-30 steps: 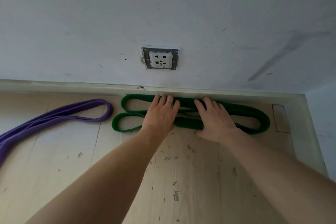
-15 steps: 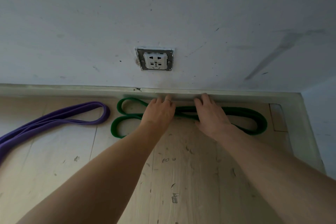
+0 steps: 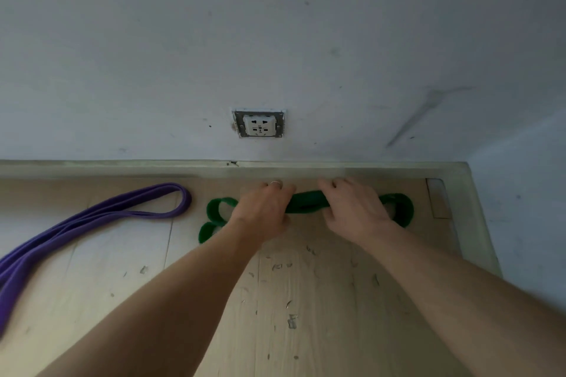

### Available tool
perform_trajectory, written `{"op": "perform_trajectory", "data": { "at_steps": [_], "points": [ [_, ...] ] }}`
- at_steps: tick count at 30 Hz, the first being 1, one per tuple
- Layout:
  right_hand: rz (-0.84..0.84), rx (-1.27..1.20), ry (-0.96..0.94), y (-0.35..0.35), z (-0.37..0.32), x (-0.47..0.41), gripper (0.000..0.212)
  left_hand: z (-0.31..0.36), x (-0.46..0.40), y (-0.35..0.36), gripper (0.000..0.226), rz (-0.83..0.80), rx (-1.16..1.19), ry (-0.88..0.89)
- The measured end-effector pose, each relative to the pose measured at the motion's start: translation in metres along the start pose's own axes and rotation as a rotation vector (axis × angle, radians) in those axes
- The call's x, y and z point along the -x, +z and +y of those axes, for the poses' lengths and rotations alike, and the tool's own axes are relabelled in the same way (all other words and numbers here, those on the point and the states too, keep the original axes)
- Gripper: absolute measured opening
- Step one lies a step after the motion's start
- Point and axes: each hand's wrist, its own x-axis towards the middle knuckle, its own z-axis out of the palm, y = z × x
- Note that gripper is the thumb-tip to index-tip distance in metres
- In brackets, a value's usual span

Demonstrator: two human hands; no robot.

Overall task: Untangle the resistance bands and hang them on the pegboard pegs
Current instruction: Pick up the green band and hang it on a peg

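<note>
A green resistance band [image 3: 306, 202] lies folded on the pale wood floor close to the baseboard. My left hand [image 3: 263, 208] grips its bunched strands left of the middle. My right hand [image 3: 352, 208] grips them right of the middle. Green loops stick out on the far left [image 3: 214, 211] and far right [image 3: 401, 208]. A purple resistance band [image 3: 92, 223] lies on the floor to the left, apart from the green one. No pegboard is in view.
A white wall with a power socket [image 3: 260, 123] rises behind the baseboard [image 3: 122, 168]. The room corner is at the right, with a small floor plate [image 3: 438, 197] near it. The floor [image 3: 291, 300] in front is scuffed.
Both hands went from resting flat on the green band to curling round its strands. The band's loops have drawn together into a tighter bundle.
</note>
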Motion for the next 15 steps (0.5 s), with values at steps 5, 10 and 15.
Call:
{"op": "perform_trajectory", "data": {
  "at_steps": [5,10,15],
  "points": [
    [0.014,-0.166,0.068,-0.089,-0.024,0.049,0.03,0.019,0.067,-0.095,0.035,-0.03,0.104,0.013],
    [0.066,-0.373,0.108,-0.208,-0.066,0.115,0.033,0.047,0.154,-0.214,0.055,-0.07,0.161,0.041],
    [0.195,-0.373,0.086,-0.372,-0.108,0.192,0.02,0.088,0.239,-0.36,0.038,0.026,0.068,0.094]
  ]
}}
